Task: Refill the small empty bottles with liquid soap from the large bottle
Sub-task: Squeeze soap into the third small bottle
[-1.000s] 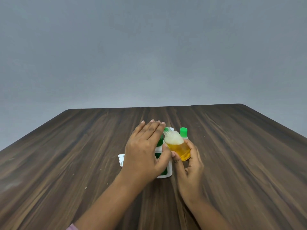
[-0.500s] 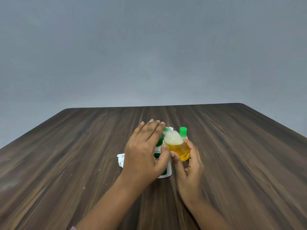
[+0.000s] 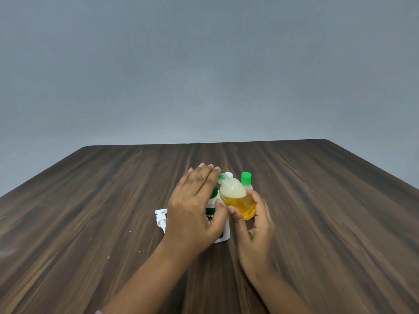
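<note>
My right hand grips a small clear bottle of yellow soap with foam on top. It is tilted left, its neck by a bit of green cap at my left fingertips. My left hand lies with straight fingers over the large white bottle with a green label, thumb on the label; the bottle's top is hidden. A second small bottle with a green cap stands just behind.
A white pump head lies on the wooden table left of the large bottle, partly behind my left hand. A plain grey wall rises past the far edge of the table.
</note>
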The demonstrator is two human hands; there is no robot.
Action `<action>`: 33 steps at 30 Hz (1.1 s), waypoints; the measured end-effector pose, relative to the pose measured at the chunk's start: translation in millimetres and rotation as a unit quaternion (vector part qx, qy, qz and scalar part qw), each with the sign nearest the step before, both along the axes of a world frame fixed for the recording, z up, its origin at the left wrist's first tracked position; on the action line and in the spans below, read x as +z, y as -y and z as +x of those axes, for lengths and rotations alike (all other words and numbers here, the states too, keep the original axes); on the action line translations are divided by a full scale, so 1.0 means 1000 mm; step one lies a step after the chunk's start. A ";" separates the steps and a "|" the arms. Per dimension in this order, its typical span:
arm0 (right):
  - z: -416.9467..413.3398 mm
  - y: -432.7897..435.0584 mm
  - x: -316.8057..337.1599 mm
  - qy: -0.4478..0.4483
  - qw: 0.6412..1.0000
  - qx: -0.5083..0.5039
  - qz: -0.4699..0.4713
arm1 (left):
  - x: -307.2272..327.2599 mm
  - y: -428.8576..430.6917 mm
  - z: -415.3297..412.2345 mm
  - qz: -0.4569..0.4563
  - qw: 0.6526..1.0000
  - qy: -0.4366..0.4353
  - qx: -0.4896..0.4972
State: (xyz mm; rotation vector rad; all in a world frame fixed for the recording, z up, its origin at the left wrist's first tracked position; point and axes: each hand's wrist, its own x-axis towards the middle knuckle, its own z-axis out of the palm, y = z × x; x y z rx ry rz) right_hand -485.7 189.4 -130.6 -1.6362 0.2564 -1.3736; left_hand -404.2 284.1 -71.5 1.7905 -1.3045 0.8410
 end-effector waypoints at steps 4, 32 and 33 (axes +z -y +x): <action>0.002 0.000 0.001 0.001 1.000 0.004 0.001 | 0.007 -0.002 0.001 0.001 1.000 0.009 0.000; -0.026 -0.027 -0.006 -0.003 0.979 0.078 0.190 | 0.009 -0.004 -0.013 -0.128 0.944 -0.257 -0.161; -0.029 -0.029 -0.008 -0.003 0.977 0.082 0.194 | 0.010 -0.006 -0.012 -0.146 0.934 -0.278 -0.172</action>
